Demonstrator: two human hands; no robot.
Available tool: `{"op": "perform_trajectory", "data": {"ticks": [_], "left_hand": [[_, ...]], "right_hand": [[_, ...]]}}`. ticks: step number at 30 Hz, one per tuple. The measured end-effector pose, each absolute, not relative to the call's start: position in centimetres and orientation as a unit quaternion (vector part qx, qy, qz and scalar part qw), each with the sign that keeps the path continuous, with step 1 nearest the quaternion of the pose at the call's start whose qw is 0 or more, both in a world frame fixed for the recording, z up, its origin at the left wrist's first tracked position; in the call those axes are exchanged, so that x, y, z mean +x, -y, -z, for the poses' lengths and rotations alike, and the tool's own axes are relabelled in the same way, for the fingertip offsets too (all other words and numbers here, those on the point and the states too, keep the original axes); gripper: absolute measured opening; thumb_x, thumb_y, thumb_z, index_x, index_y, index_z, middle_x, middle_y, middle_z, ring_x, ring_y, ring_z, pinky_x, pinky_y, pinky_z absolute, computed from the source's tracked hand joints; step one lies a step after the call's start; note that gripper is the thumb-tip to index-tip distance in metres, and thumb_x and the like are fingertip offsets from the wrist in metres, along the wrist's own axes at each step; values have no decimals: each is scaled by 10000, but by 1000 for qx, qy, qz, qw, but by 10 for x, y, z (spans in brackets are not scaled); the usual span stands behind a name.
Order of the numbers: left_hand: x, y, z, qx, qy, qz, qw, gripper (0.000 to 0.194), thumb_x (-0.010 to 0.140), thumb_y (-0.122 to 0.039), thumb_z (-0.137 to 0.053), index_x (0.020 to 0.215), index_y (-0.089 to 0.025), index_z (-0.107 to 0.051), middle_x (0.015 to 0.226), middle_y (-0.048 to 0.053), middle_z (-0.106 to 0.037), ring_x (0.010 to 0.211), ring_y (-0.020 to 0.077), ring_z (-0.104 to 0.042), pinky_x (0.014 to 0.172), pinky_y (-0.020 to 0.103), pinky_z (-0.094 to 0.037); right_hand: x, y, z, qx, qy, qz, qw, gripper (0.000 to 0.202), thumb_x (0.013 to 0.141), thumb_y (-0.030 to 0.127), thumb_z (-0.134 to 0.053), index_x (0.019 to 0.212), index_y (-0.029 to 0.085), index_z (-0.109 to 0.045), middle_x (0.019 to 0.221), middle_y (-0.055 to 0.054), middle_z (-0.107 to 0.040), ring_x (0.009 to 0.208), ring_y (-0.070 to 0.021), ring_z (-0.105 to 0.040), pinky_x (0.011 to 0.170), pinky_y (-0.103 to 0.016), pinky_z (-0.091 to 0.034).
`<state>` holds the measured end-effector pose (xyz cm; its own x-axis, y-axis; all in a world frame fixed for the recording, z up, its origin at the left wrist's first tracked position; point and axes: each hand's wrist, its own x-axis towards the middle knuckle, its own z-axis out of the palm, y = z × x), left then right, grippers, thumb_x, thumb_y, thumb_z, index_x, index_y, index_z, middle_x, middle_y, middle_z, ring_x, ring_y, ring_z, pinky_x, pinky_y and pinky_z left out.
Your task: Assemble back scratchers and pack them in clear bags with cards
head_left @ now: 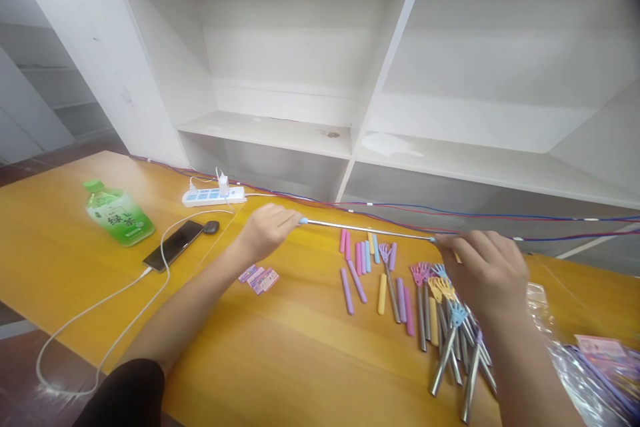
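Observation:
Stretched between my two hands is a telescopic back scratcher, its thin metal rod (367,229) drawn out long and light blue at both ends. My left hand (267,230) is closed round one end, and my right hand (487,267) pinches the other; the fingers hide most of both ends. Under and beside my right hand lies a pile of back scratchers with metal tubes and a blue claw (457,314), plus pink, yellow and purple ones. Left of the pile are loose handle sleeves, among them a yellow sleeve (382,293) and a purple sleeve (347,291).
Small printed cards (259,278) lie on the wooden table (280,353). To the left are a green bottle (120,213), a phone (175,245) on a white cable and a power strip (214,196). Clear plastic bags (575,373) lie at right. White shelves (265,130) stand behind.

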<state>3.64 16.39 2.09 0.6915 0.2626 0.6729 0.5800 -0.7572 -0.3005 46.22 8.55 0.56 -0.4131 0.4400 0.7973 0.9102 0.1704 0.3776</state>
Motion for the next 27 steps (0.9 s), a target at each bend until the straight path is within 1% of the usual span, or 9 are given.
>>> {"op": "perform_trajectory", "data": {"ticks": [4, 8, 11, 13, 15, 18, 20, 24, 27], "left_hand": [[60, -150, -4, -882, 241, 316, 254, 190, 1071, -177, -427, 1079, -182, -617, 823, 56, -702, 710, 170, -600, 658, 334, -397], [66, -148, 3, -874, 265, 335, 232, 175, 1067, -160, -431, 1042, -185, -602, 792, 39, -682, 689, 163, -570, 667, 327, -388], [69, -143, 2, -879, 258, 337, 217, 131, 1060, -172, -471, 1049, -189, -601, 792, 32, -682, 689, 163, -560, 668, 326, -380], [74, -135, 3, -885, 248, 333, 210, 116, 1052, -175, -491, 1063, -187, -605, 787, 32, -678, 688, 166, -560, 660, 328, -375], [81, -126, 6, -892, 240, 327, 203, 125, 1041, -157, -489, 1051, -182, -611, 786, 37, -674, 685, 169, -566, 646, 333, -376], [87, -118, 10, -898, 236, 317, 195, 162, 1035, -132, -466, 1022, -181, -619, 785, 45, -673, 691, 175, -586, 643, 338, -397], [87, -118, 8, -903, 228, 309, 194, 175, 1046, -148, -455, 1014, -186, -623, 759, 39, -665, 678, 172, -587, 630, 335, -398], [82, -122, 1, -905, 225, 298, 204, 187, 1058, -164, -442, 1014, -188, -623, 737, 37, -658, 666, 171, -583, 615, 331, -373], [82, -121, -2, -907, 229, 291, 203, 160, 1057, -175, -463, 1027, -183, -619, 767, 39, -664, 685, 176, -588, 622, 334, -361]], "right_hand": [[424, -82, -5, -461, 735, 420, 266, 215, 953, 181, -667, 762, 215, -573, 720, -1, -530, 754, -168, -449, 756, -327, -347], [404, -72, -14, -480, 728, 417, 256, 235, 992, 150, -586, 766, 211, -568, 724, -16, -494, 740, -176, -414, 731, -330, -326], [390, -61, -20, -481, 735, 407, 251, 227, 1006, 161, -571, 784, 210, -567, 743, -29, -501, 752, -186, -418, 728, -338, -333], [374, -54, -18, -466, 755, 389, 247, 197, 1013, 173, -566, 819, 207, -583, 774, -42, -531, 770, -193, -437, 733, -346, -344], [355, -50, -12, -447, 777, 369, 245, 172, 1017, 150, -546, 863, 203, -602, 794, -52, -555, 777, -199, -451, 723, -352, -345], [333, -51, -2, -435, 791, 340, 265, 182, 1006, 92, -529, 882, 201, -608, 775, -48, -541, 751, -200, -438, 706, -352, -330], [328, -53, 1, -430, 795, 322, 281, 183, 1005, 83, -527, 892, 203, -607, 776, -46, -534, 746, -198, -430, 715, -348, -332], [336, -57, 1, -435, 797, 317, 273, 190, 1019, 95, -497, 913, 213, -601, 791, -44, -539, 768, -198, -434, 754, -350, -345], [342, -58, 2, -445, 789, 324, 274, 146, 1010, 115, -539, 922, 215, -598, 796, -39, -552, 776, -194, -441, 756, -353, -329]]}}
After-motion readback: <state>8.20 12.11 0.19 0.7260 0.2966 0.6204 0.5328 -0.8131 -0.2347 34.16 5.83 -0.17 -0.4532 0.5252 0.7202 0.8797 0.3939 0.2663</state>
